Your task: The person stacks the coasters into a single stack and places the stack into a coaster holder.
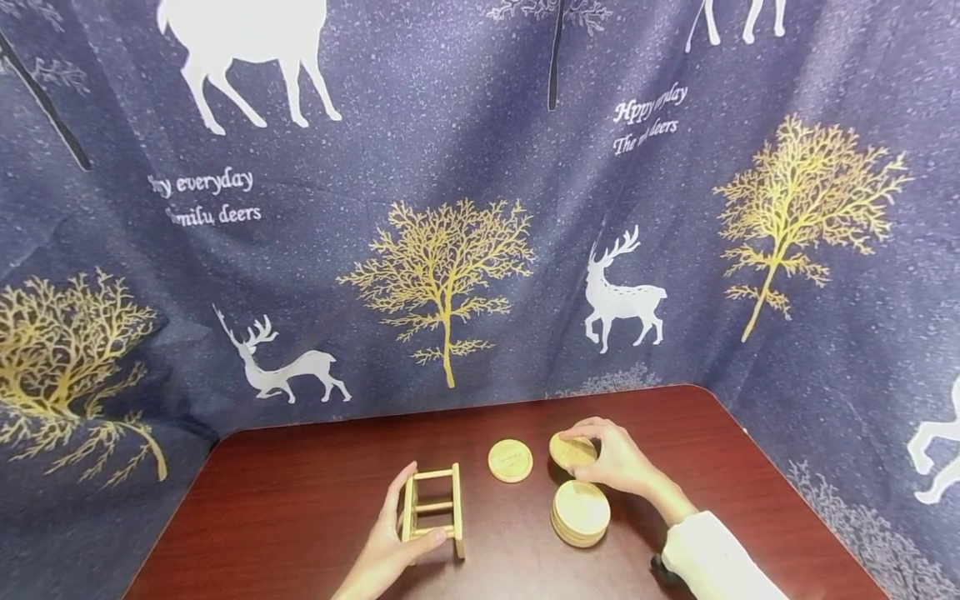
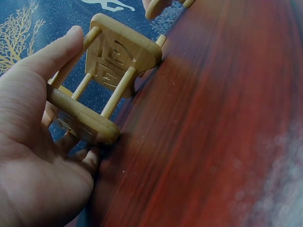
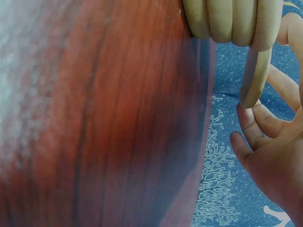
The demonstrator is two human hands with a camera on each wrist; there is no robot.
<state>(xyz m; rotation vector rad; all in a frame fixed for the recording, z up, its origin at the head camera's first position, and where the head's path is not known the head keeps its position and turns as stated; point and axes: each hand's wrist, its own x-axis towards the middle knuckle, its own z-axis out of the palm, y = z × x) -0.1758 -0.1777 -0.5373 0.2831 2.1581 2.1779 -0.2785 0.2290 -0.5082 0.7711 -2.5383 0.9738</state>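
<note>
In the head view my left hand [image 1: 384, 550] grips a small wooden coaster holder [image 1: 458, 500], two side panels joined by round rods, on the table. The left wrist view shows the thumb along a rod and a carved pattern on the holder's far panel [image 2: 120, 54]. To the right, my right hand [image 1: 621, 460] pinches a round wooden coaster [image 1: 572, 451] by its edge, tilted and raised off the table in the right wrist view. Just nearer stands a stack of several coasters [image 1: 582, 510]. One coaster [image 1: 510, 461] lies flat between the holder and the held coaster.
The dark red wooden table [image 1: 285, 500] has its far edge against a blue cloth [image 1: 480, 150] printed with deer and trees. A small dark object [image 1: 663, 568] shows beside the right sleeve [image 1: 712, 554].
</note>
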